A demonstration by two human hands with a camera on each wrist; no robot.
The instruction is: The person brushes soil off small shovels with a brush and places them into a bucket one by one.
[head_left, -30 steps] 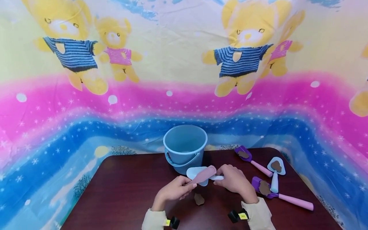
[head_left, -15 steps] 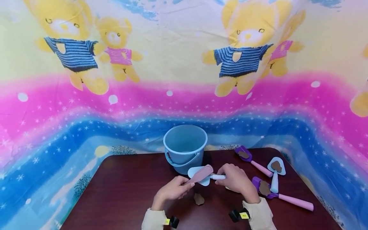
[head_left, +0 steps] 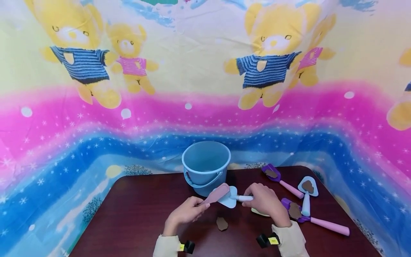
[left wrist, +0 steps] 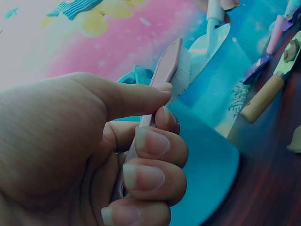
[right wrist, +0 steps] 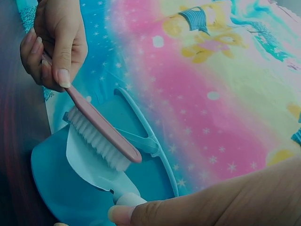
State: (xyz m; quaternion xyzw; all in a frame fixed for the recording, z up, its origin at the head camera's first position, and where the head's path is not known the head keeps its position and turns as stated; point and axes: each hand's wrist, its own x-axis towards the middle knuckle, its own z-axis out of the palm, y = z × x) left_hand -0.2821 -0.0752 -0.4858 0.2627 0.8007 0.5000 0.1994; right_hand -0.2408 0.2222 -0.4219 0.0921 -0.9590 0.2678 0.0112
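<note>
My left hand (head_left: 185, 214) grips the handle of a pink brush (head_left: 217, 193) with white bristles, thumb pressed along it. In my right hand (head_left: 264, 201) is the white handle of a light blue toy shovel (head_left: 229, 200). The right wrist view shows the bristles (right wrist: 96, 139) lying over the shovel's blade (right wrist: 84, 162), facing it. Both tools are held in front of a blue bucket (head_left: 205, 184), above the table. No brown lump shows on this blade. One brown lump (head_left: 222, 223) lies on the table below, between the hands.
To the right lie two purple shovels (head_left: 269, 167) with pink handles and another light blue shovel (head_left: 306, 203), all bearing brown lumps. A pale green shovel (left wrist: 284, 66) with a tan handle is mostly hidden by my right hand in the head view. A bear-printed cloth (head_left: 192, 117) hangs behind the table.
My left hand and the brush have moved left across the shovel's blade, uncovering more of it. My right hand has shifted slightly right with the shovel. The head view has tilted up a little.
</note>
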